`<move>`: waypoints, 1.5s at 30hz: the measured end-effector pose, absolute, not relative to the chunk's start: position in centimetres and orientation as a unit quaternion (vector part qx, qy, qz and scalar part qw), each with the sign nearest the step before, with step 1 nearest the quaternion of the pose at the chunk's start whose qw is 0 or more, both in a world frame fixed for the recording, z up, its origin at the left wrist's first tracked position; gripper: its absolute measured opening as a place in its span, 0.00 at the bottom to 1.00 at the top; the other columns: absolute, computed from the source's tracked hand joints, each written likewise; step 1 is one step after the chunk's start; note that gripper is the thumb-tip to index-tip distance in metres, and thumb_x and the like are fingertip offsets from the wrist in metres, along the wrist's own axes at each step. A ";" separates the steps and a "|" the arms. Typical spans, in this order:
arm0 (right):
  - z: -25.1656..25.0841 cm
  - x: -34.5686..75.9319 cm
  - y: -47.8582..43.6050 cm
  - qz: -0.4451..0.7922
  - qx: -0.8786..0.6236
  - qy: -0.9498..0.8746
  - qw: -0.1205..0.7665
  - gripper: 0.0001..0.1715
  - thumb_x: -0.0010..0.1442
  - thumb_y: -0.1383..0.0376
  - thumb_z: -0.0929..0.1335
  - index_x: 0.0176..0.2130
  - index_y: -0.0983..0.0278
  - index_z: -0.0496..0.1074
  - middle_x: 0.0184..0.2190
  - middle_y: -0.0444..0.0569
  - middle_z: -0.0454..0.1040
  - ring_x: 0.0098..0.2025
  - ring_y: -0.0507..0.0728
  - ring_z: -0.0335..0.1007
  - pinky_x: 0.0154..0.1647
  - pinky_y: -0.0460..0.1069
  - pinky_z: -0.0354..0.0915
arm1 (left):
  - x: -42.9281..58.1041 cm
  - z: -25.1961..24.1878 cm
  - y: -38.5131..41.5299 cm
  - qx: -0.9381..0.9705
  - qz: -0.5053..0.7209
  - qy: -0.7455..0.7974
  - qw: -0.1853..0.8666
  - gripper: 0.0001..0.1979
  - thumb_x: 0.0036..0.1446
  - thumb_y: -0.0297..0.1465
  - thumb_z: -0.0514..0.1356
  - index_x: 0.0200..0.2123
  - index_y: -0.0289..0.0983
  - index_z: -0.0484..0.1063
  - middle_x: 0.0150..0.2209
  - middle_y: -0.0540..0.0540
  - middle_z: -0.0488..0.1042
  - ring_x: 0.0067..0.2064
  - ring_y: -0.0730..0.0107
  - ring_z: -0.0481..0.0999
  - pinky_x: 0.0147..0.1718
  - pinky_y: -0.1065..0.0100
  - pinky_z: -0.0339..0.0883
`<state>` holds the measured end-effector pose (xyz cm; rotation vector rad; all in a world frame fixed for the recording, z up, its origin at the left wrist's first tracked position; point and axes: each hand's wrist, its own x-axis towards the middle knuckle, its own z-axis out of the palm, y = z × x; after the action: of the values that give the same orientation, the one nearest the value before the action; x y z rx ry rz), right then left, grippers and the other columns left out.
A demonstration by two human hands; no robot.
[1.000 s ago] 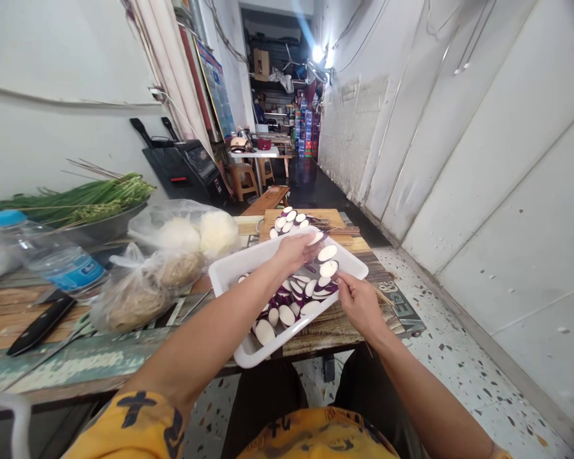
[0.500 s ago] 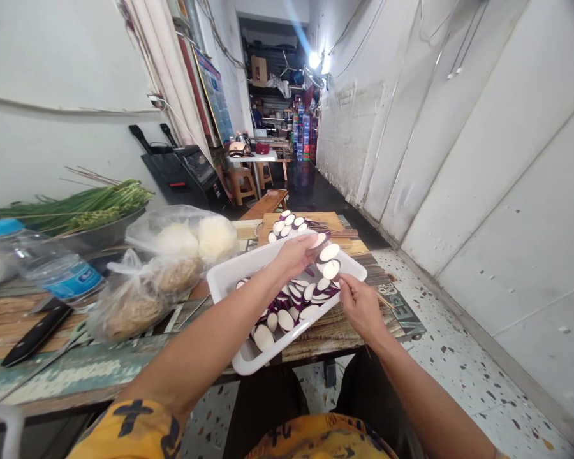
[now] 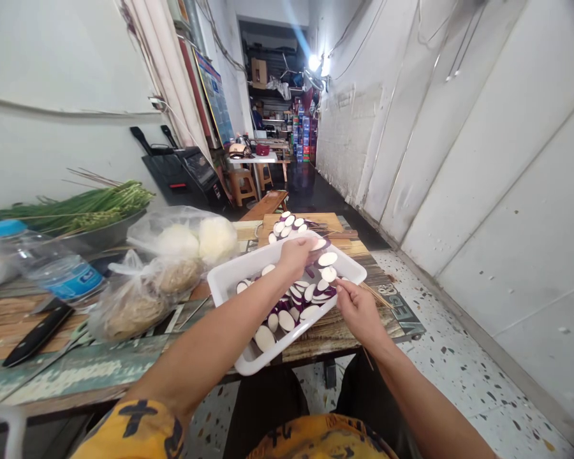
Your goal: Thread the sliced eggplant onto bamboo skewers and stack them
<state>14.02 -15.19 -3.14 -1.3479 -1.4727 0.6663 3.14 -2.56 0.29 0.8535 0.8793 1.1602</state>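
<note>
A white plastic tray [image 3: 229, 273] holds several purple-skinned eggplant slices [image 3: 287, 319]. Over its far end my left hand [image 3: 296, 252] pinches a slice [image 3: 319, 244] at the top of a short skewered row. My right hand [image 3: 358, 307] is closed on the lower end of a thin wooden skewer [image 3: 366, 357] that carries two more slices [image 3: 327, 266]. Finished skewers of slices [image 3: 287, 224] lie on a wooden cutting board [image 3: 330, 220] beyond the tray.
On the wooden table [image 3: 14, 322] are bags of noodles and white food [image 3: 172, 261], a water bottle [image 3: 48, 261], a black-handled knife [image 3: 31, 338] and a metal bowl of green chives [image 3: 76, 210]. The table edge is at my knees; a white wall runs along the right.
My right hand and the skewer have dropped slightly toward the tray. My left hand stays on the top slice.
</note>
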 end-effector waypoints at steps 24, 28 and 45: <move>-2.8 14.1 -15.2 0.287 -0.548 -0.607 0.499 0.18 0.58 0.60 0.60 0.37 0.69 0.72 0.18 0.42 0.60 0.21 0.50 0.52 0.22 0.44 0.52 | 2.1 0.7 -1.6 0.279 0.537 0.377 0.701 0.03 0.50 0.22 0.60 0.31 0.27 0.70 0.27 0.40 0.75 0.29 0.68 0.77 0.34 0.68 0.72; -3.2 14.1 -14.9 0.259 -0.553 -0.614 0.500 0.18 0.58 0.60 0.60 0.38 0.68 0.73 0.21 0.45 0.65 0.22 0.51 0.54 0.23 0.45 0.54 | 2.4 0.9 -2.0 0.281 0.534 0.380 0.701 0.02 0.52 0.21 0.58 0.30 0.27 0.70 0.26 0.40 0.75 0.28 0.69 0.77 0.33 0.68 0.72; -3.8 13.7 -14.7 0.200 -0.573 -0.608 0.512 0.17 0.60 0.62 0.58 0.37 0.66 0.72 0.18 0.41 0.59 0.20 0.49 0.51 0.20 0.44 0.51 | 3.2 0.7 -2.9 0.313 0.549 0.344 0.695 0.04 0.52 0.25 0.59 0.32 0.30 0.70 0.30 0.42 0.76 0.31 0.69 0.77 0.38 0.67 0.70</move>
<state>13.68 -14.65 -3.83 -1.3782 -1.4627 0.4817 3.22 -2.93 0.72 0.6983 0.7669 1.2251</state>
